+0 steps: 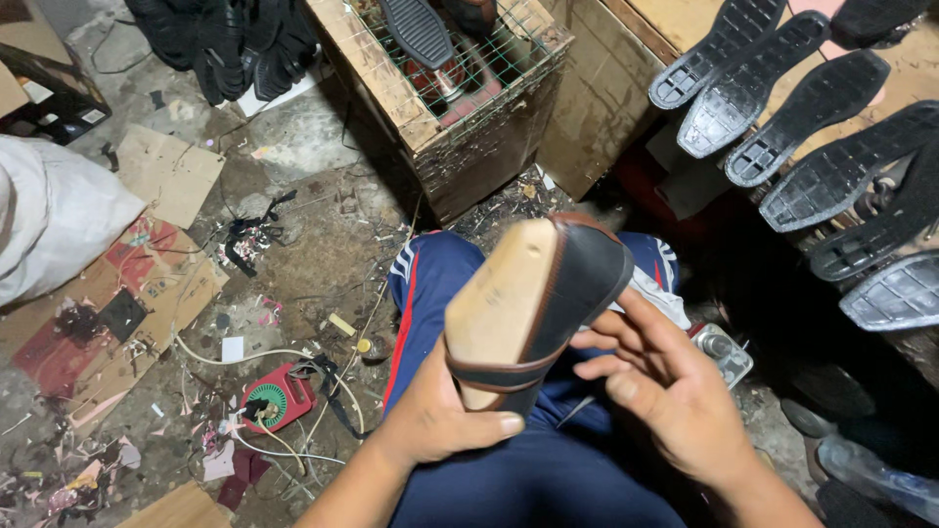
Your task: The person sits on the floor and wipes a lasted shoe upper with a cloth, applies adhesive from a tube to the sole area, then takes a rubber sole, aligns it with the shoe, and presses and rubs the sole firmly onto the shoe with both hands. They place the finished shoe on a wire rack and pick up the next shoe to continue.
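In the middle of the frame, above the person's blue-trousered lap [548, 479], a shoe upper on its last [533, 308] is held up with its pale tan bottom turned toward the camera. Its long axis runs from lower left to upper right: the rounded toe end points toward the upper right of the frame, and the other end sits low, in the left hand [440, 416].

That left hand is clenched round the lower end from below, thumb lying across the front just under the dark band. The right hand [675, 391] rests against the shoe's right flank near its middle, fingers [602, 342] loosely curled and touching the black side; whether it truly grasps the shoe I cannot tell. Most of the shoe stands clear above both hands.

The upper is black with a brown edge strip wrapped round the rim of the tan bottom.

In the upper right lie black soles [812, 117] in a row, and a wooden crate with wire mesh [460, 88] stands at the top centre.
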